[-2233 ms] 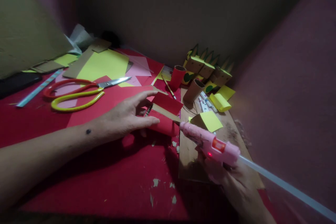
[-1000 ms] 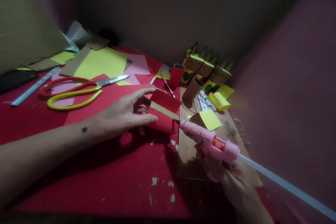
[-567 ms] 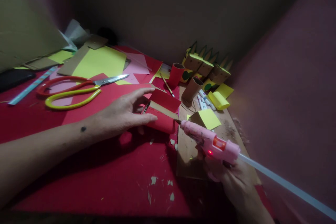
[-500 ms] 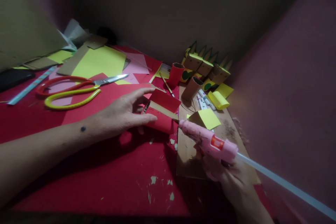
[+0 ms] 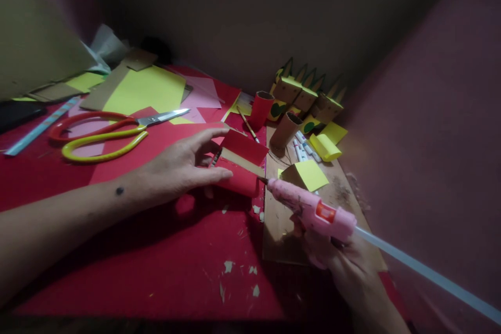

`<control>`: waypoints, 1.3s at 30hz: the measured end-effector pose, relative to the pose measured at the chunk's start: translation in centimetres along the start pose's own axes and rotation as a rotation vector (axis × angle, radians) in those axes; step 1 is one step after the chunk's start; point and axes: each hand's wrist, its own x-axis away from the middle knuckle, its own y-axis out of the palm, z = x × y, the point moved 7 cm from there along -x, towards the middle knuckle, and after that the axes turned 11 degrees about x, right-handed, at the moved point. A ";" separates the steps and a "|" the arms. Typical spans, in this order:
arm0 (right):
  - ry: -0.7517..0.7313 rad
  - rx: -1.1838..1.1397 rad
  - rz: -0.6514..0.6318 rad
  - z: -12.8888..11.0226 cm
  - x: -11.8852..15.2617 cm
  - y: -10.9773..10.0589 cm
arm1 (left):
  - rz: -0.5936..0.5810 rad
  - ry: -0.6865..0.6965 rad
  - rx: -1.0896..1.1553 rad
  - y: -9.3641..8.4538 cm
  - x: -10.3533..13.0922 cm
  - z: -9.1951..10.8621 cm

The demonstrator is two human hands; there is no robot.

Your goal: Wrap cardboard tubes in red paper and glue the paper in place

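My left hand [image 5: 191, 162] grips a cardboard tube partly wrapped in red paper [image 5: 242, 180], its thumb on the near side. A flap of the red paper stands raised, and a strip of bare cardboard [image 5: 245, 163] shows beneath it. In my right hand [image 5: 332, 250] is a pink hot glue gun [image 5: 313, 206], held by its handle, which the fingers mostly hide. A long whitish glue stick [image 5: 426, 274] sticks out of its back. The nozzle points left, at the right end of the bare strip; whether it touches cannot be made out.
Red-and-yellow-handled scissors [image 5: 117, 133] lie at left among coloured paper sheets [image 5: 144, 88]. A red-covered tube [image 5: 261, 109] and a brown tube [image 5: 285, 130] stand behind. Markers [image 5: 303, 147], folded yellow paper [image 5: 309, 175] and several cardboard figures [image 5: 305, 96] are at right, by a cardboard sheet [image 5: 282, 240].
The view has shifted slightly, moving the scissors and papers a little left in the picture. Both hands keep their holds, and the nozzle stays near the right end of the strip.
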 end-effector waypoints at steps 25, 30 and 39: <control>0.228 -0.085 0.116 3.7 1.4 -1.1 | 0.038 0.005 0.040 -0.6 -0.2 -0.5; 0.208 -0.117 0.054 3.2 1.3 -0.5 | 0.048 0.007 0.042 -0.3 -0.2 -0.2; 0.216 -0.039 0.129 4.1 1.7 -1.1 | 0.072 0.013 0.031 -0.6 0.0 -0.3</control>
